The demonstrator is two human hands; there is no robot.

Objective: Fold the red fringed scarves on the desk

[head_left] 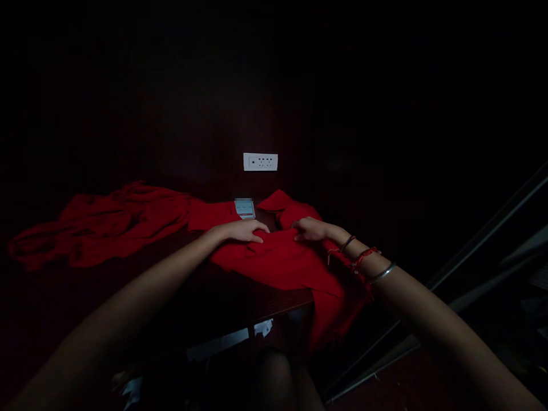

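A red garment [274, 262] lies spread over a dark wooden table, and its right part hangs down over the front edge. My left hand [246, 229] is at its upper left, with thumb and fingers closed on the fabric. At the upper right edge, my right hand [312, 229] pinches the cloth, fingers bent around it. Between the hands runs a short stretch of the garment's edge. Farther left, a crumpled stretch of red cloth [124, 222] lies on the table; whether it is one piece with the garment I cannot tell. Folds behind my right hand are partly hidden.
A small pale blue printed card or box [244, 208] stands behind my left hand. A white socket panel [260, 161] is on the dark wall. The table's front edge [282, 303] shows below the cloth. Pale objects [263, 327] are under the table. Most surroundings are too dark.
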